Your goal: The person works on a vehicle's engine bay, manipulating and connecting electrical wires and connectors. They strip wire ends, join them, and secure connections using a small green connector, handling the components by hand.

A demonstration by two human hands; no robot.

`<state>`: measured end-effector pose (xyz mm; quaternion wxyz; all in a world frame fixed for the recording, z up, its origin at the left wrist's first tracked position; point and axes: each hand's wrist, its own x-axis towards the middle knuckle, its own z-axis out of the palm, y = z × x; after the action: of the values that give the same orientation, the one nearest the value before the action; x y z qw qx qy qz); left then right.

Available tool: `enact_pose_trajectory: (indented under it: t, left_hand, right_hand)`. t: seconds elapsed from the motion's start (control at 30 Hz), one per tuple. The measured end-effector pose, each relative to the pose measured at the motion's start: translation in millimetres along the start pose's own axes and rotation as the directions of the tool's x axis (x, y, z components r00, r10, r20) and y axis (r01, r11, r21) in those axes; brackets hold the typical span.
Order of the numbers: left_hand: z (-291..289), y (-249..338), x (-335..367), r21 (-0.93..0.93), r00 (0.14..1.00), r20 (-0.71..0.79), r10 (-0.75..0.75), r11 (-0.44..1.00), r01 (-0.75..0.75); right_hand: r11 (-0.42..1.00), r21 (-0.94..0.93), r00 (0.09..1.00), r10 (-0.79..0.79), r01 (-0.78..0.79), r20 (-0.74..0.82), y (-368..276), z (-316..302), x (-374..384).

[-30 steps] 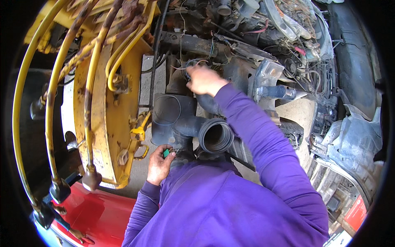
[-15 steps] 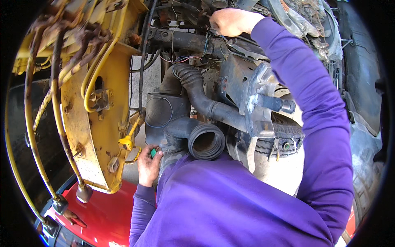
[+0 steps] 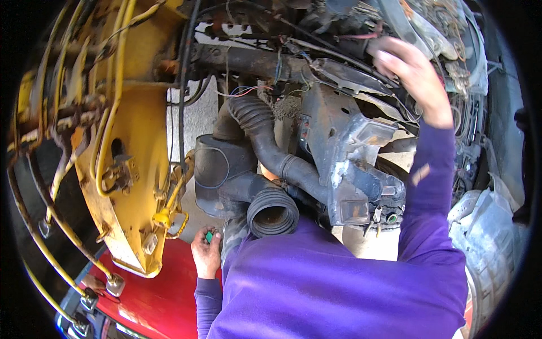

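Note:
Low in the middle, my left hand [image 3: 206,257] is closed around a small green object [image 3: 209,237], mostly hidden by the fingers; its kind does not show. That hand is close beside a black air filter housing [image 3: 221,161] and a ribbed rubber intake hose [image 3: 273,212] with an open round end. My right hand [image 3: 411,76] is raised at the upper right over the engine parts, smeared by motion. A reddish cable or hose [image 3: 364,35] lies near its fingertips. Whether it holds anything cannot be made out.
A yellow steel boom [image 3: 127,186] with rusty control rods stands on the left, above a red car panel [image 3: 152,288]. A long bent black pipe [image 3: 268,147] runs beside a grey metal bracket [image 3: 361,164]. Loose wires [image 3: 251,88] hang across a dark frame beam.
My right hand has moved right and down, away from the parts near the beam at the top. My left hand keeps the green object. The whole view has shifted slightly.

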<state>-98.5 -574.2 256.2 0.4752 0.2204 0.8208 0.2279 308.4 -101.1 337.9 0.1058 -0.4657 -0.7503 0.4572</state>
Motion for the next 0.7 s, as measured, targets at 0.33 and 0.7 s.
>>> enact_pose_trajectory:
  t: [0.33, 0.7]
  left_hand:
    - [-13.5, 24.9, 34.7, 0.291, 0.975, 0.222, 0.029, 0.952, -0.095]
    - [-14.6, 46.8, 48.3, 0.458, 0.971, 0.238, -0.017, 0.884, -0.097]
  right_hand:
    - [0.800, 0.315, 0.846, 0.534, -0.511, 0.017, 132.3, 137.2, -191.1]
    - [0.870, -0.244, 0.872, 0.469, -0.429, 0.139, 352.5, 312.8, -86.6]
